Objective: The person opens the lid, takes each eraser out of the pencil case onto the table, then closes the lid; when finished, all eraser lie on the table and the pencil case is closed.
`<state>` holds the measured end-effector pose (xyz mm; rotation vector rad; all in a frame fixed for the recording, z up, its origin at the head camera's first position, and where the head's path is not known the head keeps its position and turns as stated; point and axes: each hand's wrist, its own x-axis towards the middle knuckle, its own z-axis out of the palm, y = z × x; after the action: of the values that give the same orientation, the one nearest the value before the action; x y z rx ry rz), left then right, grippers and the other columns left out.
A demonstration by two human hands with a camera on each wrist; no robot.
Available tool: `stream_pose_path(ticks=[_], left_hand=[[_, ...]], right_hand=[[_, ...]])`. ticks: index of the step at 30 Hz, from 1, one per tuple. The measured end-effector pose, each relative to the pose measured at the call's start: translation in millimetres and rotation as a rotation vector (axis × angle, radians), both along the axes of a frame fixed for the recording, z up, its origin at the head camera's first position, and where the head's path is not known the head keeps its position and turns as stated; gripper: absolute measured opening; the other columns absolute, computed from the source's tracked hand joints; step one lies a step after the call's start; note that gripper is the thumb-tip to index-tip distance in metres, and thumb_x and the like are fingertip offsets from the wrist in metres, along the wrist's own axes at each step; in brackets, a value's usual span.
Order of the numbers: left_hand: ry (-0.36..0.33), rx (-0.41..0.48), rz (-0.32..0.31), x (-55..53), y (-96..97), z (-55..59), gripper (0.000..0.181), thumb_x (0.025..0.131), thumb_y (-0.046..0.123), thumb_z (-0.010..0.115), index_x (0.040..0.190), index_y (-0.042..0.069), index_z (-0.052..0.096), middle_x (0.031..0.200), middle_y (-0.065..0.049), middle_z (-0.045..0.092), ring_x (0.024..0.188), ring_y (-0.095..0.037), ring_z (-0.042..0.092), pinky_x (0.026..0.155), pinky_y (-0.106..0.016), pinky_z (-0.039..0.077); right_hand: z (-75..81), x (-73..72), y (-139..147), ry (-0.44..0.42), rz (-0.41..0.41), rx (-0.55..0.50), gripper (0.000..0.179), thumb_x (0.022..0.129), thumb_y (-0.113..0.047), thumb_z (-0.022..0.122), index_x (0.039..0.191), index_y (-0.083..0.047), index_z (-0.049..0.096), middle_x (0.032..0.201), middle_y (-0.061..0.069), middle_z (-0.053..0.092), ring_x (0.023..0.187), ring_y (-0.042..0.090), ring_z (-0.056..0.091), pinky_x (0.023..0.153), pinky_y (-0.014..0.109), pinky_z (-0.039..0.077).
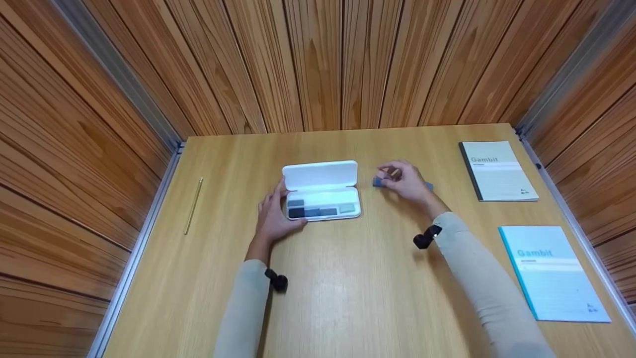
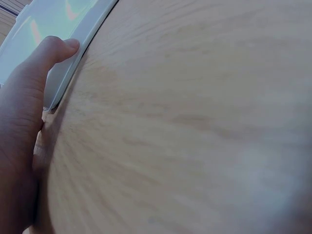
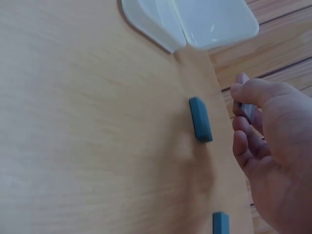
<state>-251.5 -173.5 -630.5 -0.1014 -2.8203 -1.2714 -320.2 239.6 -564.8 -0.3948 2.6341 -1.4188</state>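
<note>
An open white pencil case (image 1: pixel 323 199) lies in the middle of the table with its lid tipped back. Several small dark and grey-blue blocks (image 1: pixel 312 212) and one pale block (image 1: pixel 347 208) sit inside it. My left hand (image 1: pixel 278 214) grips the case's left end, its thumb over the front edge in the left wrist view. To the right of the case, my right hand (image 1: pixel 405 181) pinches a small brownish-grey block (image 3: pixel 243 111) between thumb and fingers, raised over the table. Beneath it on the table lie a blue block (image 3: pixel 200 120) and another blue block (image 3: pixel 221 223).
A thin gold pencil-like stick (image 1: pixel 194 206) lies at the left. On the right are a black-spined notebook (image 1: pixel 499 171) and a blue-spined notebook (image 1: pixel 556 276), both printed "Gambit". Wood-plank walls (image 1: pixel 318 64) enclose the table (image 1: pixel 328 308) at the back and sides.
</note>
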Motion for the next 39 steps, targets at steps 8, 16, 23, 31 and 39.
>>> stream_pose_path(ticks=[8, 16, 23, 31, 39], left_hand=[[0.002, -0.002, 0.001, 0.2, -0.2, 0.1, 0.137, 0.073, 0.059, 0.098, 0.18, 0.045, 0.014, 0.169, -0.002, 0.058, 0.154, -0.034, 0.045, 0.128, -0.059, 0.031], [-0.005, -0.006, 0.008, 0.1, -1.3, -0.3, 0.138, 0.072, 0.058, 0.098, 0.18, 0.047, 0.012, 0.17, -0.001, 0.058, 0.154, -0.034, 0.044, 0.129, -0.061, 0.032], [0.014, 0.004, -0.009, -0.1, -1.0, 0.2, 0.138, 0.072, 0.055, 0.098, 0.18, 0.044, 0.014, 0.167, -0.003, 0.06, 0.154, -0.034, 0.045, 0.129, -0.059, 0.029], [0.005, 0.01, -0.007, 0.6, 0.3, 0.4, 0.137, 0.072, 0.054, 0.099, 0.18, 0.047, 0.014, 0.165, -0.002, 0.061, 0.155, -0.033, 0.044, 0.131, -0.06, 0.028], [0.002, 0.012, -0.006, 0.8, 0.3, 1.3, 0.139, 0.072, 0.055, 0.098, 0.18, 0.048, 0.012, 0.165, -0.002, 0.061, 0.156, -0.033, 0.044, 0.131, -0.059, 0.028]], right_hand=[[-6.7, 0.4, 20, 0.007, -0.094, 0.018, 0.043, 0.109, -0.011, 0.074, 0.15, -0.003, 0.066, 0.132, 0.021, 0.063, 0.113, 0.026, 0.059, 0.09, 0.021, 0.048], [-15.3, 1.0, 25, 0.015, -0.136, 0.031, 0.042, 0.108, -0.008, 0.074, 0.149, -0.002, 0.065, 0.131, 0.019, 0.061, 0.114, 0.028, 0.06, 0.091, 0.021, 0.047], [-27.2, 1.5, 24, 0.052, -0.151, 0.057, 0.043, 0.106, -0.008, 0.076, 0.147, -0.001, 0.064, 0.129, 0.021, 0.061, 0.113, 0.031, 0.062, 0.096, 0.028, 0.047], [-32.1, 2.0, 23, 0.062, -0.125, 0.14, 0.041, 0.106, -0.008, 0.076, 0.145, -0.002, 0.063, 0.126, 0.019, 0.058, 0.113, 0.032, 0.059, 0.097, 0.039, 0.046], [-31.6, 1.0, 22, 0.039, -0.124, 0.156, 0.043, 0.109, -0.009, 0.073, 0.149, -0.003, 0.061, 0.131, 0.021, 0.057, 0.116, 0.034, 0.059, 0.102, 0.046, 0.048]])
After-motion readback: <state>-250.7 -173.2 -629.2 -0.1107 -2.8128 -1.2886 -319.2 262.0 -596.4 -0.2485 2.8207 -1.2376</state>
